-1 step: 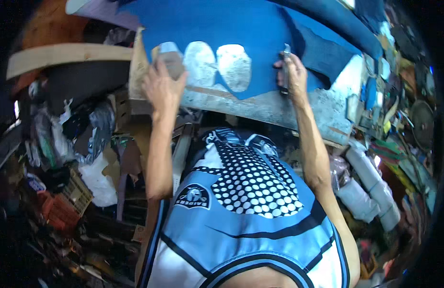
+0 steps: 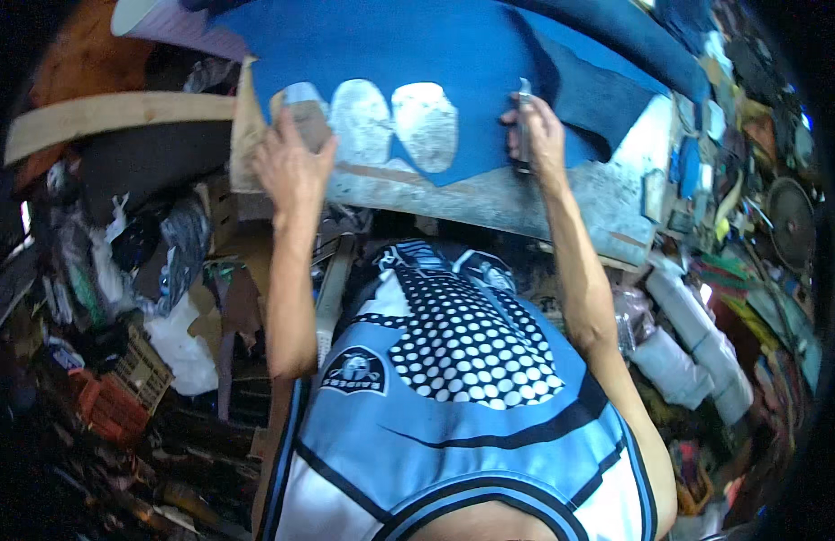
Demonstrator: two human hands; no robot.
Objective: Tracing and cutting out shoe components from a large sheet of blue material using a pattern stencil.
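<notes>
A blue sheet [image 2: 381, 45] lies over a pale board [image 2: 607, 203], with rounded openings along its near edge. Through the middle opening [image 2: 362, 122] and the right opening [image 2: 426, 126] the whitish board shows. My left hand [image 2: 293, 171] is at the sheet's left end, its fingers and thumb around a grey-brown flat template [image 2: 311, 126]. A pale patch shows beyond the template; the fingers hide its left part. In my right hand [image 2: 545, 135] is a slim metal utility knife [image 2: 525, 126], tip pointing away from me, over the sheet right of the openings.
A curved wooden strip [image 2: 120, 117] extends left from the board. Dark folded sheet [image 2: 598, 99] lies at the right. Plastic bags [image 2: 178, 243] and a reddish crate [image 2: 111, 397] fill the lower left. White wrapped rolls [image 2: 697, 334] and scraps crowd the right.
The whole view has shifted slightly, so the board, sheet and both hands appear a little farther left. Both hands keep their hold on the template and the knife.
</notes>
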